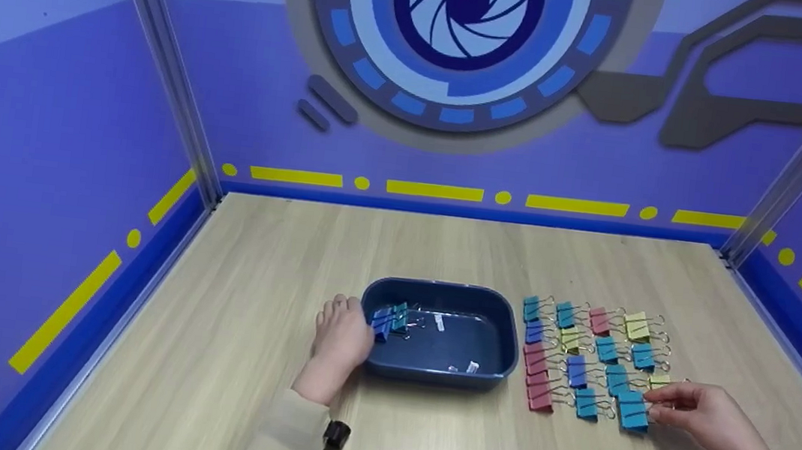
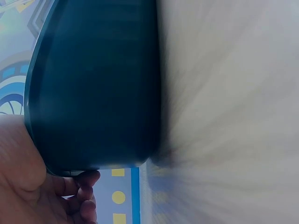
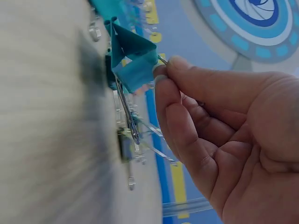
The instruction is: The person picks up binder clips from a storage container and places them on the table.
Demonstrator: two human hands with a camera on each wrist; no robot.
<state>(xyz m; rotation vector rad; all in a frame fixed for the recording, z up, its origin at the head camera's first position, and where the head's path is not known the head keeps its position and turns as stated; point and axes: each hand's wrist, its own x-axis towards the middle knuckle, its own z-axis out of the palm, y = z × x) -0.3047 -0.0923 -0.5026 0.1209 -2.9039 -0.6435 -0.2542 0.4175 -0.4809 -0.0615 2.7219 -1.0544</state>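
Observation:
My left hand [image 1: 345, 330] is at the left end of a dark blue plastic box [image 1: 433, 376], gripping its rim. In the left wrist view, curled fingers [image 2: 86, 191] show by the box's far corner; the thumb is hidden. Inside the box lie a blue binder clip [image 1: 381, 324] and a teal binder clip [image 1: 399, 317]. Between thumb and index finger, my right hand [image 1: 715, 419] pinches a wire handle of another teal binder clip [image 3: 135, 65]. That clip is tilted just above the table, at the near right of several rows of clips.
Rows of red, yellow, blue and teal binder clips, such as a red clip [image 1: 539, 392], lie right of the box. Small pale labels [image 1: 440, 322] show on the box floor. Printed panels [image 1: 445, 170] border the wooden table [image 1: 276, 263] at the back and sides.

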